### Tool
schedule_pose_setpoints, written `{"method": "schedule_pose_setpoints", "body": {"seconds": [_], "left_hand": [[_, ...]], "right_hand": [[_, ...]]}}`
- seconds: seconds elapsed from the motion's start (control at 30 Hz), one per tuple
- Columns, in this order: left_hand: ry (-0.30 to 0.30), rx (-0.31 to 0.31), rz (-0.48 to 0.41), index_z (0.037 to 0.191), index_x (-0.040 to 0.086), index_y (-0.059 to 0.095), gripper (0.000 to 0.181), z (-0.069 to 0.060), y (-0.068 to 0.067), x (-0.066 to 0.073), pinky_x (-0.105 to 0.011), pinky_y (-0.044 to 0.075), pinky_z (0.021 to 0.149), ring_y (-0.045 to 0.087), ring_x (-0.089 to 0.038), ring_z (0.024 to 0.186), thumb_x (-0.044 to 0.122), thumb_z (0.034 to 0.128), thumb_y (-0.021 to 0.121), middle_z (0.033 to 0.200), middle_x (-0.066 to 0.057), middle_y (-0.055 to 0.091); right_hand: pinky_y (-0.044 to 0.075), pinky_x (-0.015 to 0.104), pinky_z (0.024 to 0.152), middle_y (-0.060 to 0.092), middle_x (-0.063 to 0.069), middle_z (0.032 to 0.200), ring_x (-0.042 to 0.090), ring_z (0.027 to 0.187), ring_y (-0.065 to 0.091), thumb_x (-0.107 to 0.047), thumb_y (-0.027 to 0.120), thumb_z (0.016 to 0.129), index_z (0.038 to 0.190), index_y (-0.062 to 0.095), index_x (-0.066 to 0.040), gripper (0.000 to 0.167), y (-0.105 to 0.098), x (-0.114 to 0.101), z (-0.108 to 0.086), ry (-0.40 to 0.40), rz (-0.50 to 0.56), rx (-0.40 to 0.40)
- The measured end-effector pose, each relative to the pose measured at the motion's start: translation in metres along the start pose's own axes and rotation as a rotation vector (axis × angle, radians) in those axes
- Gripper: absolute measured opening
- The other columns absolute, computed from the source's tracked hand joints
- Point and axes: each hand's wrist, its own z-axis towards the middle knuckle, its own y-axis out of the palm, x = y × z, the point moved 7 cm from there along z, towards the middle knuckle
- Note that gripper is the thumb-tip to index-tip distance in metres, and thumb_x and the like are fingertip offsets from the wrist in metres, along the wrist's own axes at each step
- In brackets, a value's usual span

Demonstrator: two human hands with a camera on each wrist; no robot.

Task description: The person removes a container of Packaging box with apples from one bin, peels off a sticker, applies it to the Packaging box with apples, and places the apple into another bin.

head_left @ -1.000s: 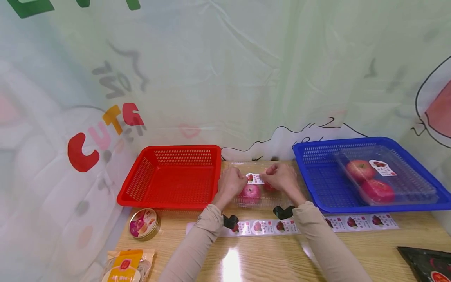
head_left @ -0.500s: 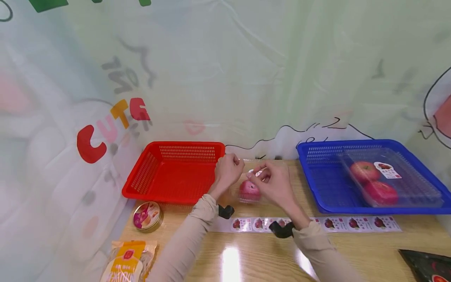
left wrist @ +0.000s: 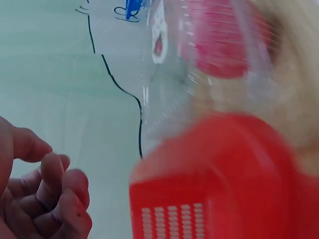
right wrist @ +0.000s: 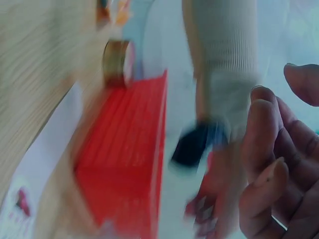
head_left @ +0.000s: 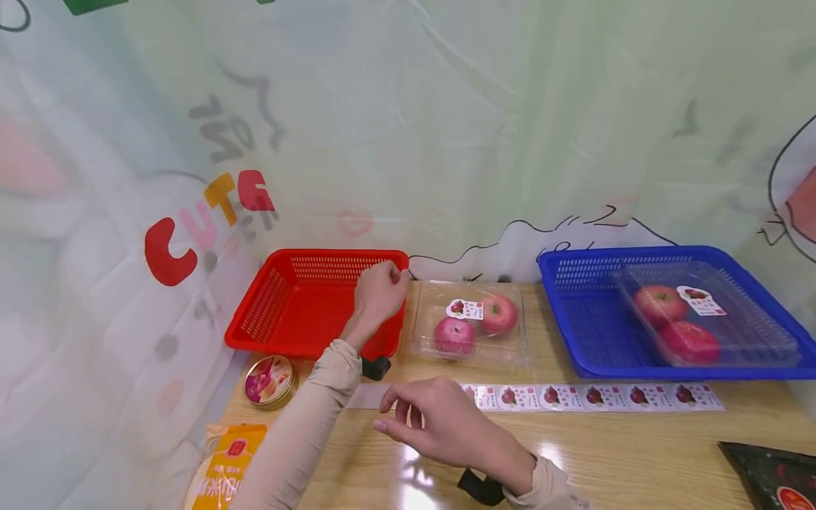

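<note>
A transparent lidded box (head_left: 428,340) stands on the table between two baskets, with two apples (head_left: 499,314) inside and a printed label (head_left: 465,309) on its lid. My left hand (head_left: 380,289) hovers over the right side of the red basket (head_left: 319,347), apart from the box. Its fingers (left wrist: 75,191) are loosely curled and nothing shows in them. Nearer to me, my right hand (head_left: 440,418) is above the table, in front of the sticker strip (head_left: 593,397); thumb and fingers are bent and apart, holding nothing visible. Both wrist views are partly blurred.
At right, a blue basket (head_left: 576,312) holds another clear box (head_left: 758,333) with two apples and a label. A round tin (head_left: 270,381) and an orange packet (head_left: 226,464) lie at left. A black packet (head_left: 774,471) lies at right. A curtain hangs behind.
Both hands have left the box lid. The left hand moved left over the red basket. The right hand drew back toward me and left. The label on the lid is uncovered.
</note>
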Motion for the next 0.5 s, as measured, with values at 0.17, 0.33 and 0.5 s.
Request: {"method": "schedule_pose_setpoints", "body": {"seconds": [0.17, 0.33, 0.5], "left_hand": [[0.004, -0.057, -0.107, 0.084, 0.008, 0.068, 0.025, -0.023, -0.005, -0.02, -0.026, 0.04, 0.048, 0.051, -0.015, 0.052, 0.024, 0.1033, 0.066, 0.059, -0.001, 0.055], [-0.047, -0.141, -0.237, 0.089, 0.008, 0.067, 0.022, -0.051, 0.002, -0.025, -0.026, 0.047, 0.042, 0.059, -0.015, 0.043, 0.022, 0.1046, 0.065, 0.058, -0.004, 0.06], [-0.161, -0.24, -0.369, 0.089, -0.002, 0.071, 0.032, -0.081, 0.021, -0.016, -0.027, 0.053, 0.042, 0.06, -0.013, 0.04, 0.023, 0.1058, 0.061, 0.061, -0.013, 0.069]], "right_hand": [[0.051, 0.017, 0.058, 0.07, -0.014, 0.077, -0.007, 0.065, 0.056, -0.027, 0.077, 0.099, 0.097, 0.073, -0.022, 0.006, -0.022, 0.044, -0.025, 0.233, 0.074, 0.039], [0.053, 0.025, 0.052, 0.073, -0.003, 0.077, 0.003, 0.061, 0.062, -0.021, 0.074, 0.101, 0.1, 0.076, -0.014, 0.007, -0.063, 0.087, -0.059, 0.472, 0.078, 0.21], [0.048, 0.022, 0.045, 0.074, -0.001, 0.071, 0.004, 0.054, 0.064, -0.028, 0.071, 0.104, 0.1, 0.076, -0.005, 0.024, -0.12, 0.119, -0.102, 0.735, -0.05, 0.541]]}}
